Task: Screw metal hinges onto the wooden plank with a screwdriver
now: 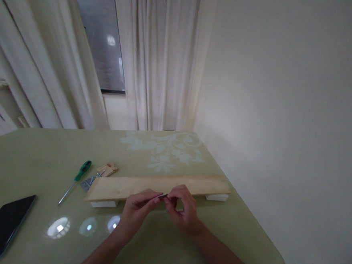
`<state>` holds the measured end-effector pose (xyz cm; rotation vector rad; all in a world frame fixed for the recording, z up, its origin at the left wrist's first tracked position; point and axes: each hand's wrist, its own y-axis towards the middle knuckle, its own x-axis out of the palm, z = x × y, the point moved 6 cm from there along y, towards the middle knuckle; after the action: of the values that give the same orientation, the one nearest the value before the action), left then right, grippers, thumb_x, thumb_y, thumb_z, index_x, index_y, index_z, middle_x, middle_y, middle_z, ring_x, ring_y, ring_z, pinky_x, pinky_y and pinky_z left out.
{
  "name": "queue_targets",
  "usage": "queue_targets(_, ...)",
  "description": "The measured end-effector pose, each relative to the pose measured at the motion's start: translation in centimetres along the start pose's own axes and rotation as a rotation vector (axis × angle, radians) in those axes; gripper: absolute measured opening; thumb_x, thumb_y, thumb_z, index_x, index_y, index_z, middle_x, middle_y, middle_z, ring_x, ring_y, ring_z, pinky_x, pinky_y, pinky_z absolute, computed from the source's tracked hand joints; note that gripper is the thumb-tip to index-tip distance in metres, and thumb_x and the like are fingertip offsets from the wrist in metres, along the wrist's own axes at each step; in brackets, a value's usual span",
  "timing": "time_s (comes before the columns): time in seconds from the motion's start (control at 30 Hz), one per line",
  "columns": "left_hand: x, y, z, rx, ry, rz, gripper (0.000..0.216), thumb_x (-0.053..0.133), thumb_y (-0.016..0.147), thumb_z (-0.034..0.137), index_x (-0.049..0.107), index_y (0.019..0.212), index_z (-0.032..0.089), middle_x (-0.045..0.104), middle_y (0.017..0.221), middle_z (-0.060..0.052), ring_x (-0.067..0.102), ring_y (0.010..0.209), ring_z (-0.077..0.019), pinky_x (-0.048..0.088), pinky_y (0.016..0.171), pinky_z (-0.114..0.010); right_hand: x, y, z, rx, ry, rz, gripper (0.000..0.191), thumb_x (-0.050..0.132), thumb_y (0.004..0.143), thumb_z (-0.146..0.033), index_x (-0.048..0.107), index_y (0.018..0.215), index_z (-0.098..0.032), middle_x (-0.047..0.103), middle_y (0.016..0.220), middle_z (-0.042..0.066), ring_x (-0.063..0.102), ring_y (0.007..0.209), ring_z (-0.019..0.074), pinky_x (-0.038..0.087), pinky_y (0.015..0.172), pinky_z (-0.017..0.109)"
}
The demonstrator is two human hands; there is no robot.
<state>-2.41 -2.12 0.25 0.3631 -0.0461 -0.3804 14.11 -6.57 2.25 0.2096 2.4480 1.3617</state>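
Note:
Both hands meet just above the front edge of a long pale wooden board (157,183). My left hand (139,206) is closed, pinching a small thin dark piece (162,196), perhaps metal, between thumb and fingers. My right hand (184,209) is closed too, its fingertips pinched at the right end of the same piece. What kind of piece it is cannot be made out at this size. The board lies raised on white blocks, one under its left end (104,203) and one under its right end (217,197).
Left of the board lies a green-handled screwdriver (82,171). Grey metal parts (88,182) and small wooden pieces (108,168) sit by the board's left end. A black tablet (5,224) rests on the green table (54,147) at the left. A wall (284,135) borders the table's right side.

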Motion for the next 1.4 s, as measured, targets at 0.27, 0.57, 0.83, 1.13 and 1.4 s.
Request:
queue_targets(0.27,-0.1,-0.3,1.2,0.227,0.192,0.034,0.018,0.073,0.095,0.027,0.083,0.109,0.031,0.080,0.093,-0.004,0.075,0.083,-0.0162,0.058,0.073,-0.022,-0.2,0.2,0.1,0.057,0.020,0.007,0.021,0.066,0.091,-0.009,0.062,0.105,-0.025,0.056,0.081,-0.001,0.055,0.065,0.0119,0.048,0.057,0.024)
queue_targets(0.57,0.0,-0.7,1.9,0.344,0.323,0.080,0.021,0.071,0.096,0.023,0.082,0.113,0.030,0.079,0.091,-0.003,0.074,0.080,-0.0141,0.058,0.070,-0.019,-0.2,0.0,0.8,0.096,0.020,-0.023,0.016,0.069,0.090,-0.012,0.060,0.095,-0.024,0.056,0.079,-0.002,0.053,0.062,0.0107,0.045,0.056,0.023)
queue_targets(0.83,0.0,-0.4,1.7,0.287,0.239,0.078,0.017,0.071,0.096,0.024,0.082,0.108,0.027,0.080,0.094,-0.004,0.075,0.084,-0.0165,0.060,0.074,-0.023,0.4,-0.1,0.6,0.082,0.033,-0.052,0.018,0.064,0.089,-0.008,0.062,0.098,-0.024,0.058,0.080,-0.001,0.055,0.064,0.0112,0.047,0.057,0.022)
queue_targets(1.13,0.1,-0.6,1.9,0.315,0.266,0.064,0.019,0.072,0.096,0.025,0.082,0.111,0.029,0.079,0.094,-0.004,0.074,0.082,-0.0158,0.059,0.072,-0.022,-0.1,-0.3,1.1,0.100,0.033,0.003,0.021,0.063,0.089,-0.009,0.059,0.101,-0.025,0.056,0.082,-0.002,0.054,0.064,0.0109,0.047,0.057,0.022)
queue_targets(1.4,0.1,-0.8,1.9,0.383,0.321,0.066,0.025,0.071,0.096,0.021,0.080,0.116,0.032,0.079,0.095,-0.004,0.075,0.083,-0.0147,0.059,0.072,-0.020,-0.1,0.1,0.9,0.143,0.062,-0.006,0.016,0.070,0.090,-0.015,0.061,0.098,-0.025,0.056,0.079,-0.003,0.053,0.059,0.0098,0.045,0.053,0.021)
